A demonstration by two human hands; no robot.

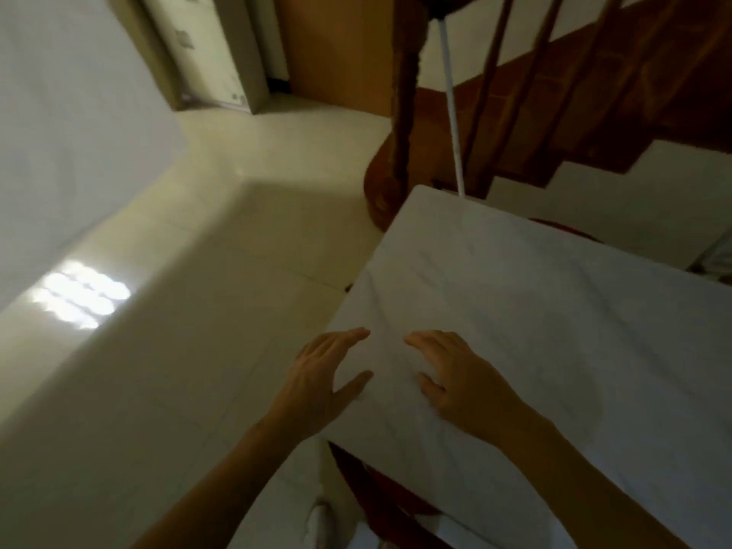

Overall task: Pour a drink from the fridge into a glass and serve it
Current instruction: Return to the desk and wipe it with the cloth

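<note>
A table under a white cloth (pixel 546 303) fills the right half of the view. My left hand (pixel 321 374) hovers at the table's near left corner, fingers spread, holding nothing. My right hand (pixel 455 374) is stretched out over the cloth beside it, palm down, fingers apart and empty. No fridge, drink or glass shows in this blurred frame.
A pale tiled floor (pixel 198 271) stretches left of the table, with a sunlit patch (pixel 79 299). A wooden staircase (pixel 574 93) with a thick newel post (pixel 400 132) rises behind the table. A white pole (pixel 451 105) leans there. A doorway (pixel 222 53) lies at the back.
</note>
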